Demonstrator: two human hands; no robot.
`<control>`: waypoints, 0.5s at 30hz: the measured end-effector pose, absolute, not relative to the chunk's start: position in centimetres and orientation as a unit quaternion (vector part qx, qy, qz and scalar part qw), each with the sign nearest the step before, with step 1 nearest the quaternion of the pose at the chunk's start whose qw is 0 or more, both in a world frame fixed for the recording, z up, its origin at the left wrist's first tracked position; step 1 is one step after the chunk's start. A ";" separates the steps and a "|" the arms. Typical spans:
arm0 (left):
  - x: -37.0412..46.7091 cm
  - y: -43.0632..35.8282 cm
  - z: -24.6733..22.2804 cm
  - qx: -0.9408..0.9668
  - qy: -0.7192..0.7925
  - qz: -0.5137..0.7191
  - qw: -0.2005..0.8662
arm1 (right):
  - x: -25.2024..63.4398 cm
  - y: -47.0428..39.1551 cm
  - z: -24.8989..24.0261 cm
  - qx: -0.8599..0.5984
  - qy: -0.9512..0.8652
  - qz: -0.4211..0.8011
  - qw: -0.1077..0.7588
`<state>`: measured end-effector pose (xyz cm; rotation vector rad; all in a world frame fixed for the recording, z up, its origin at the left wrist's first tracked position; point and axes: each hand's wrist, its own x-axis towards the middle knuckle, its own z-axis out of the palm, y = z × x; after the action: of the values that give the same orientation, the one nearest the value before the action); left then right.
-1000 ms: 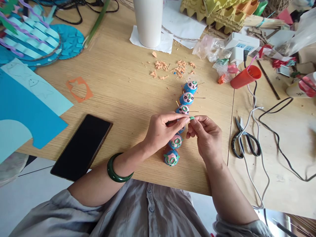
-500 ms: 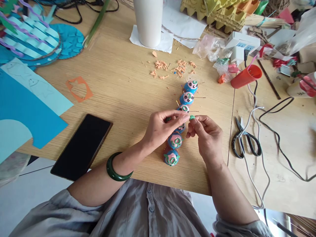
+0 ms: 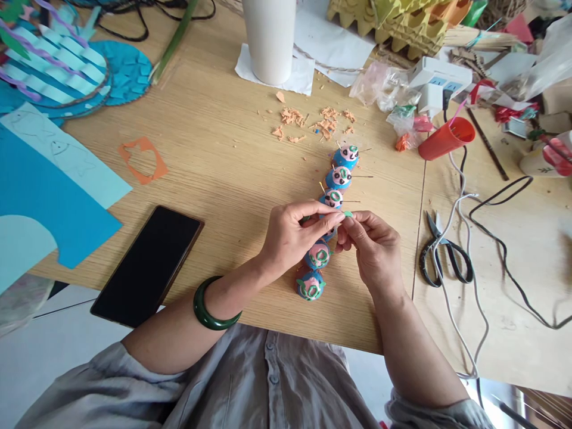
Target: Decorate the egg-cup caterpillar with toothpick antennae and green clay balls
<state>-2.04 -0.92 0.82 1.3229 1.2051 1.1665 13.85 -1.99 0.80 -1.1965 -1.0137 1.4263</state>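
Between the fingertips of both hands is a small piece of green modelling clay point(image 3: 348, 214). My right hand point(image 3: 378, 247) pinches it from the right with thumb and index finger. My left hand point(image 3: 292, 229) is closed too, its thumb and index tips meeting the clay from the left. Beneath the hands runs a row of small blue balls with pink, green and black clay faces; the nearest ball point(image 3: 310, 286) has green trim, and a farther ball point(image 3: 342, 177) has thin sticks poking out. My fingers partly cover the middle of the row.
A black phone point(image 3: 147, 265) lies left, near blue card point(image 3: 58, 196) and an orange paper cut-out point(image 3: 143, 161). Scissors point(image 3: 445, 250) and loose cables point(image 3: 503, 250) lie right. Behind stand a white cylinder point(image 3: 270, 42), a tilted red cup point(image 3: 447, 138) and egg trays point(image 3: 388, 27).
My right hand has shifted slightly left, bringing the fingertips of both hands closer together on the green clay. The balls and other items stay where they were.
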 end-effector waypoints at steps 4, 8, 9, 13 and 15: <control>-2.0 -0.8 0.9 0.518 0.499 0.470 0.511 | 13.8 -1.9 1.0 -0.505 -0.426 0.573 0.484; -2.1 -0.6 1.0 0.513 0.491 0.462 0.532 | 13.6 -2.1 1.4 -0.518 -0.443 0.568 0.461; -2.1 -0.6 1.1 0.512 0.495 0.462 0.529 | 13.5 -2.1 1.5 -0.520 -0.446 0.567 0.458; -2.0 -0.6 1.1 0.495 0.505 0.474 0.525 | 13.5 -2.1 1.7 -0.528 -0.442 0.563 0.457; -2.0 -0.6 1.1 0.486 0.501 0.480 0.533 | 13.6 -2.0 1.6 -0.529 -0.436 0.565 0.460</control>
<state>-2.00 -0.62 1.09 1.1578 1.1940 1.1435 13.58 -2.02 1.61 -1.3030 -1.0723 1.3904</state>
